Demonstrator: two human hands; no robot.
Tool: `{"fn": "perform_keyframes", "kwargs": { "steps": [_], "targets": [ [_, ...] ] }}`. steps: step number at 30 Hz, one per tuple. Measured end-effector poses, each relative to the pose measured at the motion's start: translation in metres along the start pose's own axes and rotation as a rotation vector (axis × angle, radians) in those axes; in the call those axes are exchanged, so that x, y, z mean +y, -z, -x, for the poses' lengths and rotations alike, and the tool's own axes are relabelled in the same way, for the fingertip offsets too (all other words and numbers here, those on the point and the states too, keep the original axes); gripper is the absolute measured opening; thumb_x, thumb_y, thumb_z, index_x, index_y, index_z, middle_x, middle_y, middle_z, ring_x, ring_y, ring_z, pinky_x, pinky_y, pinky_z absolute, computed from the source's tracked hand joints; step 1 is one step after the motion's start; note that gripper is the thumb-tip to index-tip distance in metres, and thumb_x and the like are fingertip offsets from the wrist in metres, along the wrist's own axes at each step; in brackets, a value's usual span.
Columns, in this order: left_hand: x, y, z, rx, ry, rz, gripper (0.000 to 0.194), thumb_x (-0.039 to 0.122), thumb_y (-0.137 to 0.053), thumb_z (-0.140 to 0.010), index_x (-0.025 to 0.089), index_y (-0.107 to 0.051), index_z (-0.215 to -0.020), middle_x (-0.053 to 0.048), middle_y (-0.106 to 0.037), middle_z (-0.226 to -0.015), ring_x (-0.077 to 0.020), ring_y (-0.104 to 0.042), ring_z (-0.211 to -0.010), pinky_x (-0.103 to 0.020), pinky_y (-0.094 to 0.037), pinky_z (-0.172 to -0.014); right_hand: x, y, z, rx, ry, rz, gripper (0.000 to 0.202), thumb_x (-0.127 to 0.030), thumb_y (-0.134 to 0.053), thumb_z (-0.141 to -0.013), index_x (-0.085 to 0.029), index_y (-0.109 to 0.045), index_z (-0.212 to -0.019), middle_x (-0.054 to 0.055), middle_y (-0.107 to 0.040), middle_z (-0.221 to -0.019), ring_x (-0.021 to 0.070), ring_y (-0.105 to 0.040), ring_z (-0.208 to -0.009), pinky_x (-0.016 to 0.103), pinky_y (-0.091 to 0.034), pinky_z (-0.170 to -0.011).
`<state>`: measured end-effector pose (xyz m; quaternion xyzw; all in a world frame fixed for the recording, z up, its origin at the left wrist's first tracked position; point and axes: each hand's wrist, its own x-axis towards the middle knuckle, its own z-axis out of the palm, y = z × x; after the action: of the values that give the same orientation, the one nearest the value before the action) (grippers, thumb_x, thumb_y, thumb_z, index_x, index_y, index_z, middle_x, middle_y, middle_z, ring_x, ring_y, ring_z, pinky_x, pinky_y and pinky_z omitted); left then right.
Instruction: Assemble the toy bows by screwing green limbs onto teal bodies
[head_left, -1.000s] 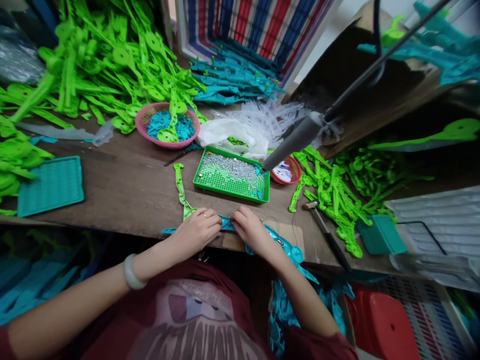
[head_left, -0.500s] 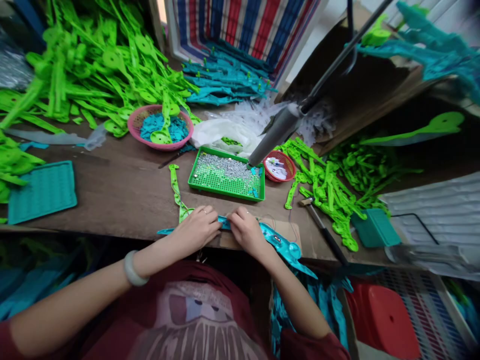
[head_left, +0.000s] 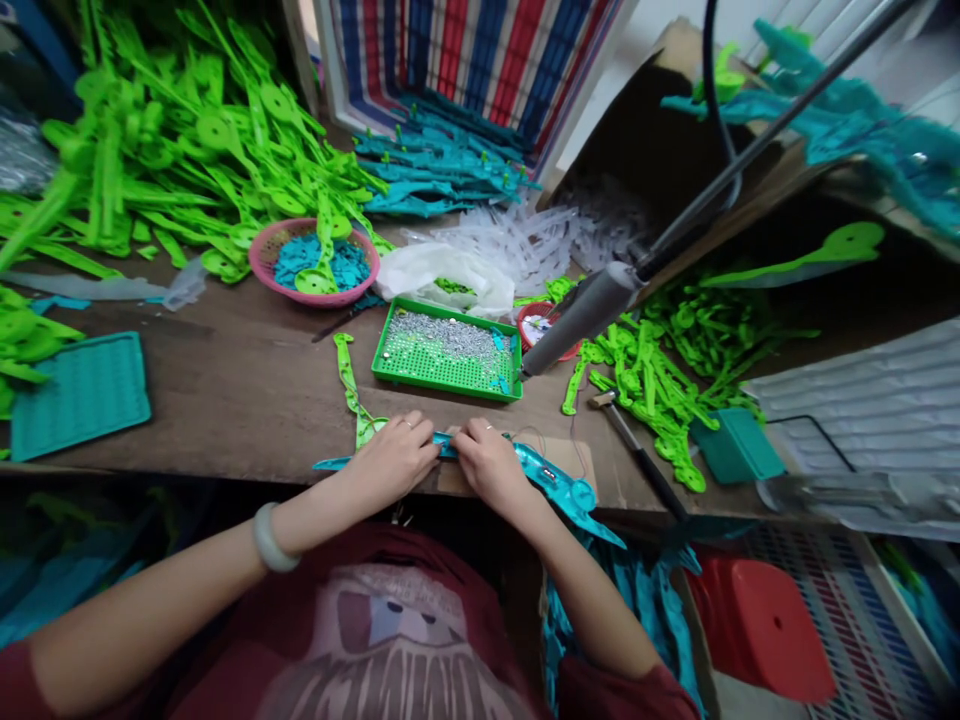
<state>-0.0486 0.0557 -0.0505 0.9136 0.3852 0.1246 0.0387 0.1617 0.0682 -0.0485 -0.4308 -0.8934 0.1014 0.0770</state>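
A long blue plastic part (head_left: 546,474) lies across the front edge of the table, with thin wires near its right half. My left hand (head_left: 399,455) is closed on its left portion, fingertips pressed close to the middle. Right beside it, my right hand (head_left: 487,462) pinches the same part, and the fingertips of both hands nearly meet. Just behind my left hand is a green plastic part (head_left: 347,375) with a wire along it. Behind my hands a green perforated tray (head_left: 442,380) holds many small metal pieces and a few blue bits.
A grey cylindrical tool (head_left: 581,315) hangs at the tray's right end. A hammer (head_left: 637,450) lies to the right. Pink basket (head_left: 330,298), red basket (head_left: 574,350) and teal tray (head_left: 82,395) stand on the table (head_left: 217,370). Green parts (head_left: 217,130) are heaped at the back left.
The hanging tool appears further right, now overlapping the red basket. The whole view has shifted slightly. Both hands keep their hold on the blue part, with hardly any movement.
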Motion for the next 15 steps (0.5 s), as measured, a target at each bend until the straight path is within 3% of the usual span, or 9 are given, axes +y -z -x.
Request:
{"fn": "perform_keyframes", "kwargs": {
  "steps": [4,8,11,13,15],
  "targets": [
    [-0.006,0.004,-0.011,-0.039,-0.127,0.029,0.013,0.015,-0.059,-0.094,0.015,-0.071,-0.091,-0.012,-0.066,-0.112,-0.0263,-0.057,-0.105,-0.040,-0.045,-0.084,-0.005,0.007,0.001,-0.099,0.025,0.034,0.019,-0.009,-0.051,-0.096,-0.016,-0.069,-0.093,0.009,-0.058,-0.095,0.0220,-0.052,-0.093,0.031,-0.045,-0.076],
    [-0.009,0.011,-0.026,-0.045,-0.268,0.013,0.014,0.011,-0.062,-0.085,0.017,-0.072,-0.094,-0.008,-0.072,-0.110,-0.0228,-0.063,-0.094,-0.037,-0.049,-0.081,0.015,0.048,0.007,-0.187,0.159,-0.161,0.016,-0.015,-0.057,-0.096,-0.018,-0.072,-0.101,0.009,-0.060,-0.105,0.0195,-0.056,-0.102,0.032,-0.050,-0.088],
    [-0.008,0.003,-0.025,-0.006,-0.270,-0.017,0.019,0.008,-0.060,-0.082,0.018,-0.072,-0.092,-0.006,-0.074,-0.099,-0.0228,-0.066,-0.090,-0.034,-0.052,-0.077,0.068,0.104,0.020,-0.135,0.138,-0.467,0.018,-0.028,-0.061,-0.097,-0.023,-0.074,-0.109,0.007,-0.064,-0.114,0.0177,-0.062,-0.108,0.034,-0.051,-0.095],
    [-0.007,-0.016,-0.020,0.056,-0.217,0.001,0.030,0.005,-0.054,-0.082,0.020,-0.072,-0.100,-0.005,-0.075,-0.104,-0.0214,-0.068,-0.093,-0.032,-0.054,-0.082,0.118,0.145,0.019,0.013,-0.065,-0.529,0.020,-0.034,-0.061,-0.096,-0.022,-0.077,-0.095,0.006,-0.070,-0.102,0.0187,-0.066,-0.097,0.036,-0.054,-0.089],
    [-0.006,-0.042,-0.014,0.139,-0.177,-0.007,0.037,0.004,-0.051,-0.083,0.022,-0.072,-0.108,-0.005,-0.075,-0.109,-0.0220,-0.068,-0.097,-0.032,-0.055,-0.087,0.172,0.176,-0.003,0.262,-0.402,-0.473,0.030,-0.043,-0.064,-0.092,-0.018,-0.074,-0.080,0.005,-0.071,-0.082,0.0188,-0.067,-0.078,0.033,-0.055,-0.076]
  ]
}}
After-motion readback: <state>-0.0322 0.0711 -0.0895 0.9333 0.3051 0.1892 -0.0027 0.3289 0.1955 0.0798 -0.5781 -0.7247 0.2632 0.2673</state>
